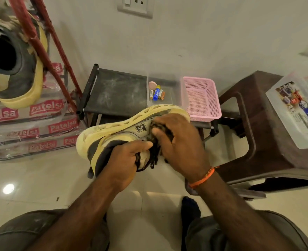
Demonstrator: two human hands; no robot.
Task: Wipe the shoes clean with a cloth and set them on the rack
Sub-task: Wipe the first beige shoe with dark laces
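I hold a pale yellow and grey sneaker [113, 131] on its side in front of me, sole turned away and upward. My left hand [126, 160] grips its collar and black laces near the heel. My right hand [178, 142] presses a dark bunched cloth [160, 131] against the side of the upper, beside the logo. A second matching sneaker [14, 69] sits high at the left on a red rack [41, 44]. A low black rack [113, 91] stands against the wall just behind the held shoe.
On the black rack stand a clear box with batteries [158, 93] and a pink basket [202, 98]. A brown plastic stool [258, 127] at the right carries a clear lidded box [298, 113]. Wrapped packs [32, 127] are stacked at the left. My knees frame the tiled floor.
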